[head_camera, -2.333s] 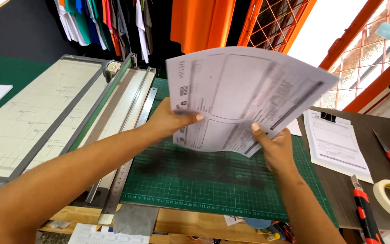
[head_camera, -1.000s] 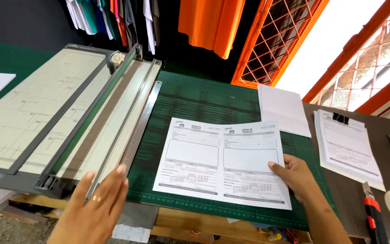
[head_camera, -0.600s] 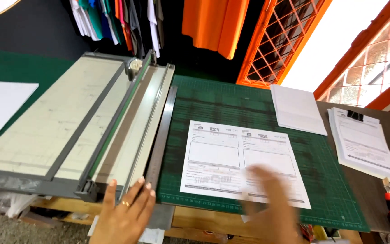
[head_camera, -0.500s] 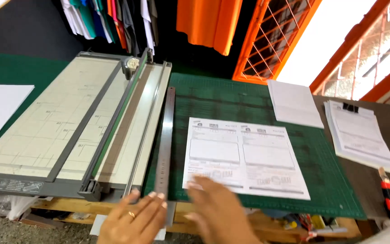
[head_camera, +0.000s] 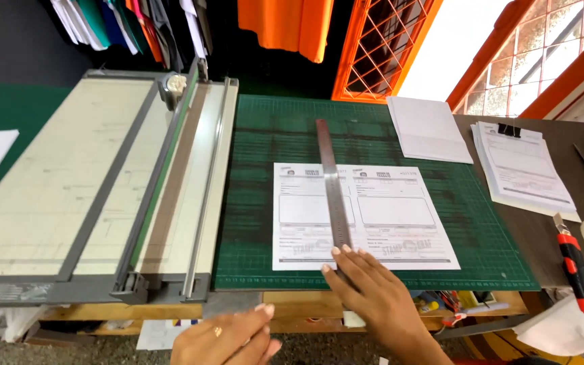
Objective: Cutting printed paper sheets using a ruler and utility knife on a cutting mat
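I saw the right hand (head_camera: 373,297) low centre of frame, fingers together, fingertips pressing the near end of the steel ruler (head_camera: 332,189) that lay down the middle of the printed sheet (head_camera: 363,216) on the green cutting mat (head_camera: 265,203). The left hand (head_camera: 228,338) sat bottom centre by the table edge, fingers loosely together, holding nothing, with the paper trimmer (head_camera: 96,189) at left.

One camera only, worn on the head, looking steeply down and forward over the near edge of the tabletop (head_camera: 555,223). It sits close: the green mat (head_camera: 373,135) fills the middle, the trimmer (head_camera: 89,196) runs off the left side, and both hands enter from the bottom edge, the left hand (head_camera: 228,338) partly cut off, the right hand (head_camera: 373,297) further in. The view faces the far wall, where hanging clothes (head_camera: 285,27) and an orange window grille (head_camera: 386,47) cross the top.
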